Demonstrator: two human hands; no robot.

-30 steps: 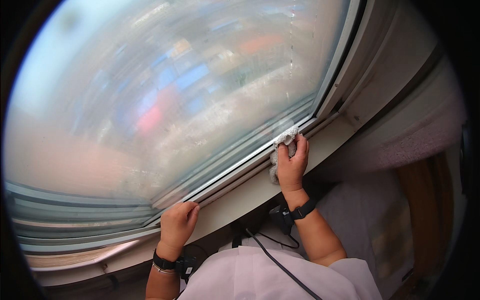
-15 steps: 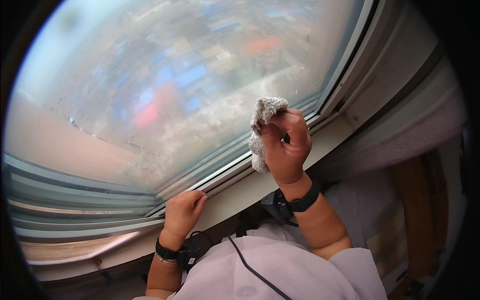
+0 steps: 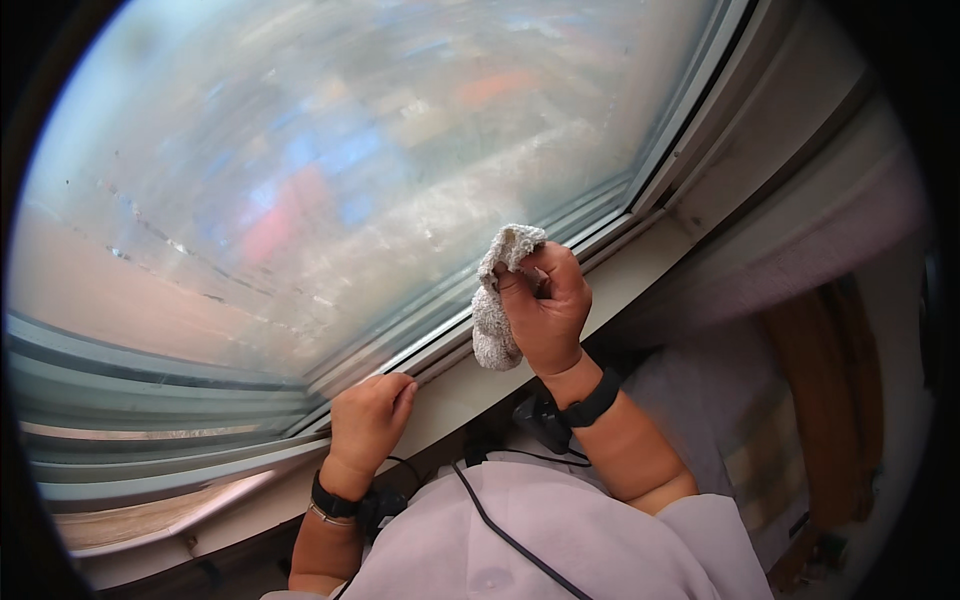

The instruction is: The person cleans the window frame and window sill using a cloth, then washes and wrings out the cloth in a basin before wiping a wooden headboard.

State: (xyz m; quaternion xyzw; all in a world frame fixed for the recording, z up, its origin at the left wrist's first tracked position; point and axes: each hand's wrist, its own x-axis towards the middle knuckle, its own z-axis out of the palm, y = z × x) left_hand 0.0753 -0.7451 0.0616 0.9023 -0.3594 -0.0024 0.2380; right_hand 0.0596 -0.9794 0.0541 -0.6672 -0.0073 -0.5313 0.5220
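My right hand (image 3: 549,306) is closed on a bunched, light grey terry cloth (image 3: 496,335), thumb and fingers pinching it. One end of the cloth folds up above the fingers and the rest hangs down beside them, in front of the lower window frame. Farther left, my left hand (image 3: 368,420) rests at the lower window frame (image 3: 440,365), its fingers curled over the edge and mostly hidden. Beyond both hands lies the large window pane (image 3: 330,270), with pale smears and a line of dark specks at its left.
A pale sill (image 3: 455,402) runs along the near side of the frame. At the right hangs a pinkish curtain (image 3: 790,285), with a brown wooden piece (image 3: 830,400) below it. A black cable (image 3: 500,530) crosses my light shirt. Blurred buildings show through the glass.
My right hand has moved left and a little nearer me, carrying the cloth. My left hand stays at the frame, almost unmoved.
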